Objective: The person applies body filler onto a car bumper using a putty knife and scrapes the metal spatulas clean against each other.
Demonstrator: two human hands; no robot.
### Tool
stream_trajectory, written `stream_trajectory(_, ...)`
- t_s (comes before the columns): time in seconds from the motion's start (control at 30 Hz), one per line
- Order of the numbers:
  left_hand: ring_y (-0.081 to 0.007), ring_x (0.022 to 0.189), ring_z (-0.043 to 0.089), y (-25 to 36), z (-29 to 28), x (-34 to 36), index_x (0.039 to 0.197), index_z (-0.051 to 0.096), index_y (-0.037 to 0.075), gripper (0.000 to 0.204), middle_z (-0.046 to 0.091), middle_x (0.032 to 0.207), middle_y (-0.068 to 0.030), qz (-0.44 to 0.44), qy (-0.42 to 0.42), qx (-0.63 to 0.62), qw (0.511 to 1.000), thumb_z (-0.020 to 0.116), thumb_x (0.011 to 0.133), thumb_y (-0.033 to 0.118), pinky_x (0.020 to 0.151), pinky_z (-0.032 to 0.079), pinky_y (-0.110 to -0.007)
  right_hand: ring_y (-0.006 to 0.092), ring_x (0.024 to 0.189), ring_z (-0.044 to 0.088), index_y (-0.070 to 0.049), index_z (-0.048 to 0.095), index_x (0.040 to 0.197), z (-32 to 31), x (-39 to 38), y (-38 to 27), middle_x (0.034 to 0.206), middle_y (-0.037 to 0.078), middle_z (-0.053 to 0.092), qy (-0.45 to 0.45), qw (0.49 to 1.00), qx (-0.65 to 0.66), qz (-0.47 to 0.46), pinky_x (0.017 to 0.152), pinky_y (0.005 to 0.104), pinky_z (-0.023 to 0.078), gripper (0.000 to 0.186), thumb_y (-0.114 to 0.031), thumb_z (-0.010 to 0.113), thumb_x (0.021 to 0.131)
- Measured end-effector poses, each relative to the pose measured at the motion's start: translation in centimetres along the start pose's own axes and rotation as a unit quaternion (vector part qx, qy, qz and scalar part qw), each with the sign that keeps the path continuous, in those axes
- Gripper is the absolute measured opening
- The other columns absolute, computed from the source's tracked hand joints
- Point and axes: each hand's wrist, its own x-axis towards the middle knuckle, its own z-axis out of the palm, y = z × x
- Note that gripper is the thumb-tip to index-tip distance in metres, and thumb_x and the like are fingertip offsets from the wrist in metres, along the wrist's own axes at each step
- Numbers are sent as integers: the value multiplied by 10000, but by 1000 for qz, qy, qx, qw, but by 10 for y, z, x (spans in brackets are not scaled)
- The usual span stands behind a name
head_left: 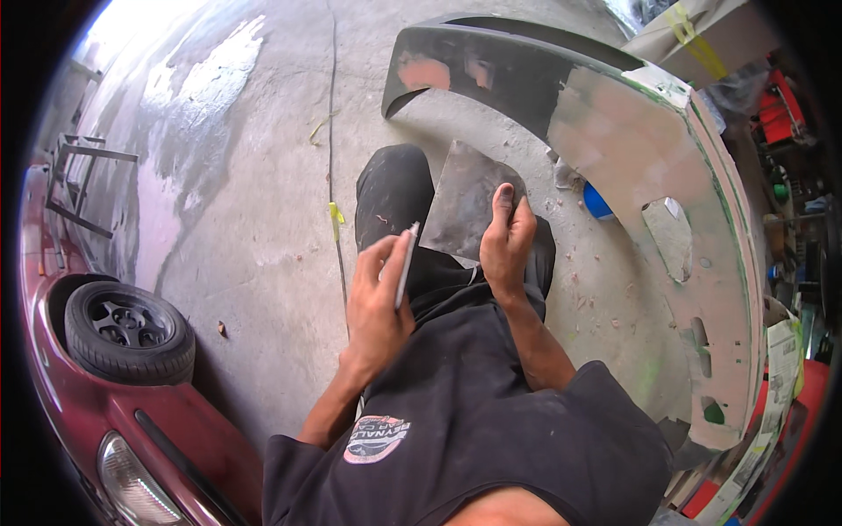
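Note:
My left hand (375, 285) is closed around a thin, pale, flat piece (405, 267), seen almost edge-on, which looks like a filler spreader. My right hand (507, 245) grips the edge of a smudged grey square sheet (460, 197), thumb on top and fingers underneath. That sheet is tilted above my knees, just right of the pale piece and apart from it. A car bumper cover (640, 131) curves around my right side, with dark paint, bare sanded patches and several cut openings.
A dark red car (210, 438) stands at the left, a wheel (130, 331) resting on it. Along the concrete floor (281, 210) runs a black cable (332, 105). Something blue (597, 201) sits by the bumper's inner edge. A metal frame (79, 184) is at the far left.

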Motion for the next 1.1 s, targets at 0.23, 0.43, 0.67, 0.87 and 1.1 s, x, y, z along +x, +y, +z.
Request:
stream_trajectory(0.23, -350, 1170, 517, 0, 27, -8, 1412, 491, 29, 899, 518, 1286, -155, 81, -41, 136, 987, 647, 534, -85, 972, 443, -443, 149, 486, 448, 36, 531, 796, 14, -18, -4, 553, 108, 482, -60, 996, -41, -53, 488, 369, 342, 384, -245, 489, 1054)
stream_trajectory(0.43, -367, 1158, 514, 3, 23, -2, 1412, 483, 18, 903, 508, 1283, -170, 72, -34, 103, 992, 632, 529, -98, 973, 447, -461, 306, 472, 514, 33, 552, 829, 7, -21, -4, 582, 166, 527, -133, 986, -35, -96, 487, 401, 363, 350, -227, 480, 1052)
stream_trajectory(0.67, -389, 1131, 516, -6, 19, 13, 1404, 470, -21, 827, 516, 1263, -189, 44, 9, 66, 997, 626, 595, -85, 952, 445, -459, 355, 498, 565, 37, 601, 939, 5, -36, -16, 580, 205, 523, -194, 978, -27, -74, 501, 423, 395, 324, -243, 480, 1049)
stream_trajectory(0.87, -294, 1022, 599, -45, -23, 42, 1336, 562, 6, 525, 564, 1136, -203, -100, 100, -172, 975, 476, 848, -167, 882, 471, -325, 375, 492, 581, 72, 605, 981, -2, -54, -5, 569, 252, 472, -260, 960, -61, -80, 484, 420, 379, 349, -256, 501, 1040)
stream_trajectory(1.1, -376, 1150, 546, -17, -23, 10, 1408, 494, 9, 726, 526, 1245, -215, 5, 32, -5, 999, 518, 708, -183, 956, 476, -412, 208, 488, 453, 26, 592, 943, -2, -21, -4, 582, 139, 463, -205, 974, -56, -73, 514, 370, 363, 313, -250, 491, 1050)
